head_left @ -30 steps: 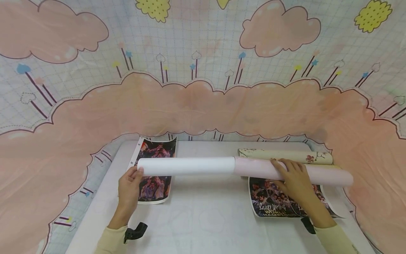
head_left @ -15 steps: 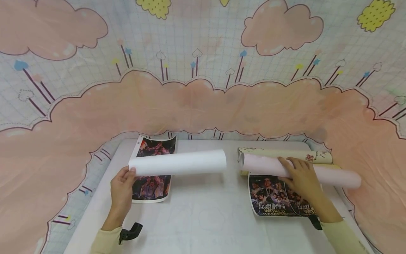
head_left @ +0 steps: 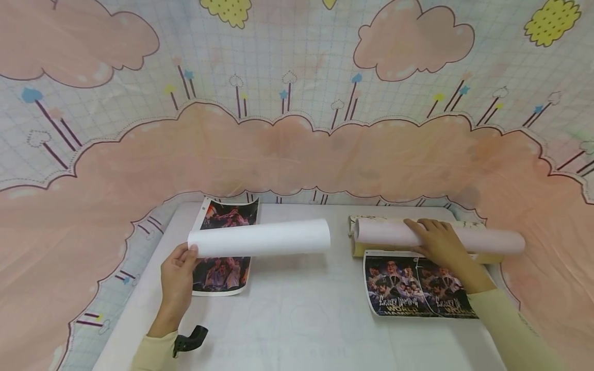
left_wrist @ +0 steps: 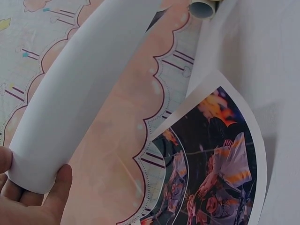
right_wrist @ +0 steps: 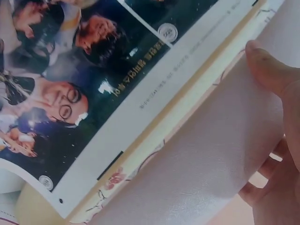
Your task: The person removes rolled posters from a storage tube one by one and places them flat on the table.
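Note:
My left hand pinches the near left end of a rolled sheet of white paper, held above the table. Thumb and fingertips sit around that end in the left wrist view, where the white roll runs up and away. On the right, my right hand grips a pale pink paper roll around its middle. In the right wrist view the thumb lies on one side of the pink roll and fingers curl past the other. Behind and below it lie a cream floral roll and a yellowish roll.
A glossy poster with curling edges lies at the table's left, partly hidden by the white roll. Another printed poster lies at the right, in front of the rolls. A patterned cloth hangs behind the white table.
The white and pink rolls, end to end a second ago, are now apart. The white roll shifted left with my left hand; my right hand took the pink one right, then back over the other rolls.

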`<action>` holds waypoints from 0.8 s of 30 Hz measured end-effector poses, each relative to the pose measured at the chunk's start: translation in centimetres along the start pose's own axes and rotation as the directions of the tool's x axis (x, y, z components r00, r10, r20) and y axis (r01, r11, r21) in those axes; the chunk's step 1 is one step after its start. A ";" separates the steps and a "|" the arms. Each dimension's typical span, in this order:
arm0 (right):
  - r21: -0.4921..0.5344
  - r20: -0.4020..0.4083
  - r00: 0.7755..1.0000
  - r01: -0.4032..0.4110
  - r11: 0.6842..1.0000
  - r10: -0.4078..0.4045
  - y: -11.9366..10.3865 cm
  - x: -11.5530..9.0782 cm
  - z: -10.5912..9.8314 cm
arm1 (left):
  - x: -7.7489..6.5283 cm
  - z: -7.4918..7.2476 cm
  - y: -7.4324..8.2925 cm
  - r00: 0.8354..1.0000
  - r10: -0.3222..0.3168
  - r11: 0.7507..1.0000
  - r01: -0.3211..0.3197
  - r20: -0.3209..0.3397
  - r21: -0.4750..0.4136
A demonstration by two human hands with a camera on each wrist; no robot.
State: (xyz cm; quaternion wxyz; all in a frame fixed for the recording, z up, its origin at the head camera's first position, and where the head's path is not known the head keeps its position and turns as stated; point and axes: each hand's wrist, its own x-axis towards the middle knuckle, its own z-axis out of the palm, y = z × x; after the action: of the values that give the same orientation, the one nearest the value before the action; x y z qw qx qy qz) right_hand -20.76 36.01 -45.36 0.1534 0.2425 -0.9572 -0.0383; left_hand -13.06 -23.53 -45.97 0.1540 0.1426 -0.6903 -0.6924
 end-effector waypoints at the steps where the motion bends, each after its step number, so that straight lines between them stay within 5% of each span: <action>1: 0.008 0.019 1.000 0.000 1.000 -0.001 0.1 0.3 0.0 | 0.0 0.0 0.0 1.000 -0.003 1.000 0.003 0.000 0.014; 12: 0.034 0.213 0.976 -0.048 0.998 0.039 1.0 2.5 0.2 | -0.2 -0.3 0.2 1.000 -0.009 0.999 0.009 0.001 0.052; 24: 0.060 0.262 0.965 -0.044 0.997 0.027 2.5 3.8 1.4 | -0.5 -0.4 0.3 1.000 0.016 1.000 -0.016 -0.005 0.016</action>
State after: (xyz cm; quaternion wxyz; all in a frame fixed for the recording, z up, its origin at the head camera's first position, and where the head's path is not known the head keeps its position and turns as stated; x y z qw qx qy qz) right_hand -25.48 36.40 -45.32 0.0188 0.2231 -0.9740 -0.0360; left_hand -12.46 -23.71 -45.68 0.1601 0.1399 -0.6965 -0.6853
